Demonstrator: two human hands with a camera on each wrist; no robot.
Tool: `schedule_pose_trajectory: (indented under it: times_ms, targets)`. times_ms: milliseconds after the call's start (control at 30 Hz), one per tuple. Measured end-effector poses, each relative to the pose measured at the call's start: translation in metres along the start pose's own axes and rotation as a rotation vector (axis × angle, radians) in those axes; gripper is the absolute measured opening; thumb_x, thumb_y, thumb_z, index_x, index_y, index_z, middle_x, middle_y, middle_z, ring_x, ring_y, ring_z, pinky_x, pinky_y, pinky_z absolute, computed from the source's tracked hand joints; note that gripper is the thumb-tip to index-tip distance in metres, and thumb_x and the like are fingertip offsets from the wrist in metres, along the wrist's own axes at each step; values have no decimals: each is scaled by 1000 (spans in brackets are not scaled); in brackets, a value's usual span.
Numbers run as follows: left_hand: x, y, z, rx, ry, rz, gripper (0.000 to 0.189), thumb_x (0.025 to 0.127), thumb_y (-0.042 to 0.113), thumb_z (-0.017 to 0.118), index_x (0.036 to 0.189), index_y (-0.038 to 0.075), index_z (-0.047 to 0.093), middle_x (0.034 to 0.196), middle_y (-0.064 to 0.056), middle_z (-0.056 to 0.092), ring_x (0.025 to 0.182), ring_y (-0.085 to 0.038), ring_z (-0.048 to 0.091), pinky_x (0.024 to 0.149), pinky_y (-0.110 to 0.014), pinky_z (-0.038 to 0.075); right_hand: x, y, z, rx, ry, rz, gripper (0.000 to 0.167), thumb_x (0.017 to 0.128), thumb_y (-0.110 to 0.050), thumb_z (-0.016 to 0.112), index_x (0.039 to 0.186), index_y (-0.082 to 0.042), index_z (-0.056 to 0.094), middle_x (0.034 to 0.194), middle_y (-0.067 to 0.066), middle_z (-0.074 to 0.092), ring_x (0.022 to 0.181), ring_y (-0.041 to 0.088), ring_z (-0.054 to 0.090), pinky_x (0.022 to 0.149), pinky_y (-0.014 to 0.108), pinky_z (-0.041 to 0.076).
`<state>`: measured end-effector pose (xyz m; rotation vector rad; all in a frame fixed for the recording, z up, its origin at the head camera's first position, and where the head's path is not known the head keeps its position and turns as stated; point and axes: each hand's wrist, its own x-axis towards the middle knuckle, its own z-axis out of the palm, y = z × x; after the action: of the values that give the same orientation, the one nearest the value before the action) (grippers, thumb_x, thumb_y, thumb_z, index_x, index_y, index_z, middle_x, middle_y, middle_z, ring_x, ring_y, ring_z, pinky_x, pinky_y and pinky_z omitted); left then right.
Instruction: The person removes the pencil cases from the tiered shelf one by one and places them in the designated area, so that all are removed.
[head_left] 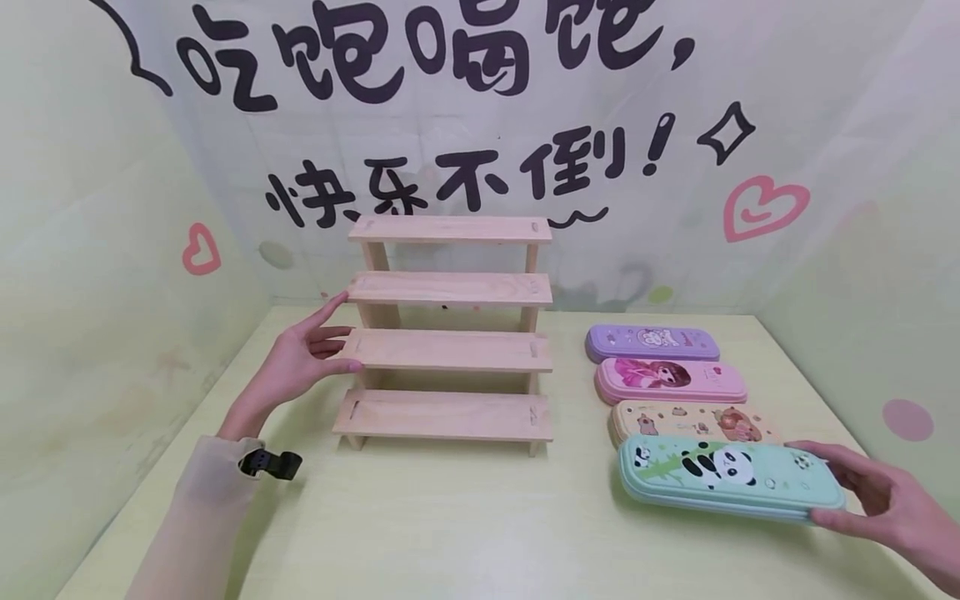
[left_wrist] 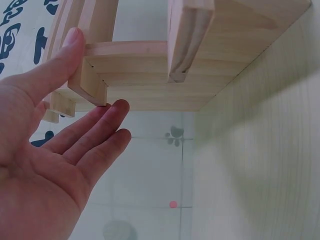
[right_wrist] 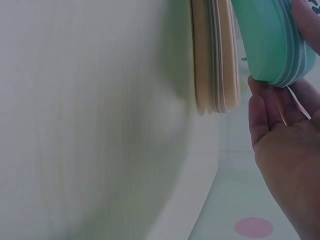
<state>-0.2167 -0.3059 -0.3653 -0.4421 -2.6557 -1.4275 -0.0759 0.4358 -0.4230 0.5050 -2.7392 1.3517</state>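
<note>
A four-tier wooden step rack [head_left: 450, 350] stands mid-table. At its left end is my left hand [head_left: 296, 358], thumb on the third board from the top and index finger reaching to the board above. In the left wrist view, the other fingers [left_wrist: 95, 150] are extended beside the board ends. My right hand [head_left: 888, 500] grips the right end of a mint-green pencil case [head_left: 727, 475] with pandas on its lid. The right wrist view shows that green case raised above the tabletop, its zip side toward the palm, thumb on one face and fingers on the other.
Behind the green case lie a cream pencil case with bears [head_left: 690, 421], a pink one with a doll [head_left: 667, 379] and a purple one [head_left: 652, 340], in a row. Printed cloth walls [head_left: 480, 133] enclose the light wood-grain table [head_left: 465, 525]. A black band [head_left: 272, 462] circles the left wrist.
</note>
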Motion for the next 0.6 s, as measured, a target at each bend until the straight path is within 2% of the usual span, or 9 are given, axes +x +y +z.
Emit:
schedule_pose_trajectory:
  times_ms: [67,300,600]
  targets:
    - [0,0,0,-3,-1,-1,106,84,19,92,166,42,30,141,-25,63,126,-41,64,101,-42,55,-4,6,-1,1,-9,-8,74,83,23,73,151,2,52,126,-7,67,104,8,62,77,14,49]
    - [0,1,0,-4,0,-2,107,84,18,93,167,41,29,140,-25,63,126,-41,64,96,-23,57,-13,22,-1,-10,-17,9,73,86,21,71,152,-3,53,122,-12,65,99,9,61,74,14,48]
    - [1,2,0,-8,0,10,107,84,17,92,167,40,30,139,-25,64,126,-41,64,102,-47,55,-14,30,-1,-26,-35,8,71,87,19,71,152,-3,53,124,-13,65,98,9,60,75,13,47]
